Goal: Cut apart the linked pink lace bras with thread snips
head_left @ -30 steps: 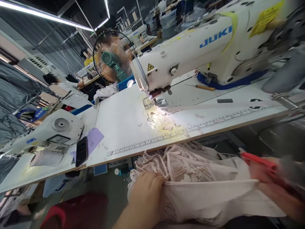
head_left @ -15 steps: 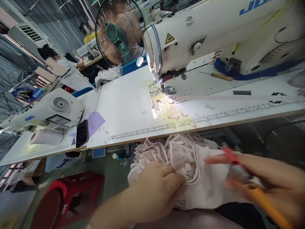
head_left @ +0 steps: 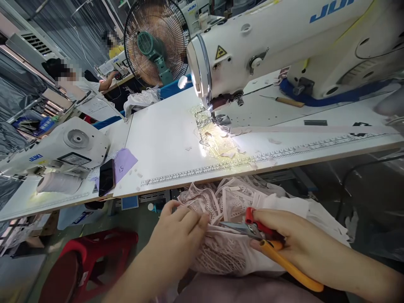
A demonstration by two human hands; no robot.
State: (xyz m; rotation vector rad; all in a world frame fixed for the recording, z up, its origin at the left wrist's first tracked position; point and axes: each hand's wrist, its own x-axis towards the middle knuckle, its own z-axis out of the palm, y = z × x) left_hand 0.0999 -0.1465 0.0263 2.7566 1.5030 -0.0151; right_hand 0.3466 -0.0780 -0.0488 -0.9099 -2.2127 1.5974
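A pale pink lace garment (head_left: 233, 202) lies bunched on my lap below the table's front edge. My left hand (head_left: 178, 237) pinches its edge with the fingertips. My right hand (head_left: 290, 240) grips small thread snips (head_left: 252, 227) with a red and yellow handle. Their metal blades point left and touch the lace just right of my left fingers. A yellow-handled tool (head_left: 290, 267) also lies under my right hand.
A white JUKI sewing machine (head_left: 268, 46) stands on the white table (head_left: 164, 143), its lamp lighting the needle plate. A black phone (head_left: 106, 183), purple paper and a second machine (head_left: 59, 151) sit left. A fan (head_left: 156, 42) and other workers are behind. A red stool (head_left: 91, 261) stands lower left.
My right hand has swung in from the right and brought the snips' blades onto the lace. My left hand has shifted from a flat hold to a fingertip pinch.
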